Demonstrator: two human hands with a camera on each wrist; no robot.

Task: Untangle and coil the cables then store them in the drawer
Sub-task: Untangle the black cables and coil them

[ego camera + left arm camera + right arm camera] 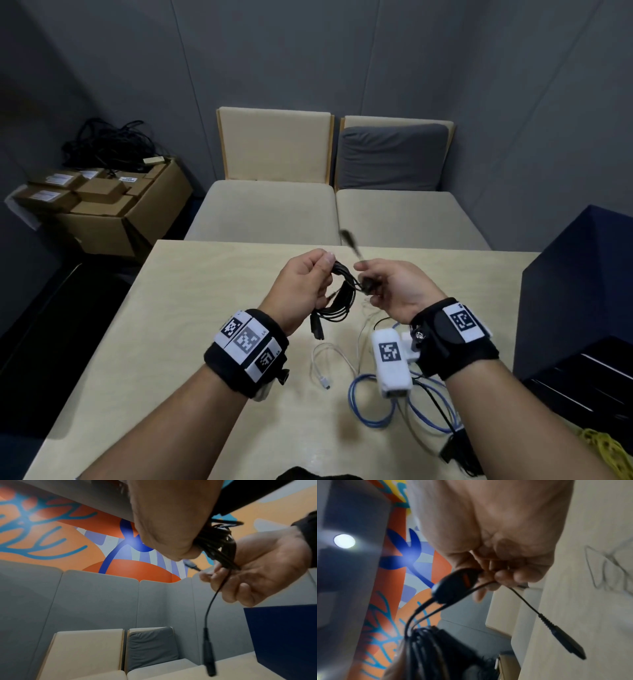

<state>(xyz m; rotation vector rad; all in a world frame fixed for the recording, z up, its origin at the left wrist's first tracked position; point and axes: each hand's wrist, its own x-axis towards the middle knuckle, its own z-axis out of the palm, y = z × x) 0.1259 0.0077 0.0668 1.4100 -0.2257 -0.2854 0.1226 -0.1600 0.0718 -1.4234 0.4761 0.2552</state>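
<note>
Black cable (337, 294) coil partly hidden by left hand (301, 291); plug (349, 240) blurred.

This looks like a small office meeting booth. Grey padded wall panels (274, 61) close it in on the far side and both flanks, and the wrist views show a bright orange and blue mural (51, 534) above those panels. Two beige upholstered seats (267, 209) stand side by side at the far edge of a pale wood counter (178, 308), the right one with a grey cushion (392, 157) against its back. In the far left corner, cardboard boxes (102, 202) with printed labels are stacked with a heap of black cables (109, 144) on top. A dark blue cabinet (579, 287) stands to the right.
</note>
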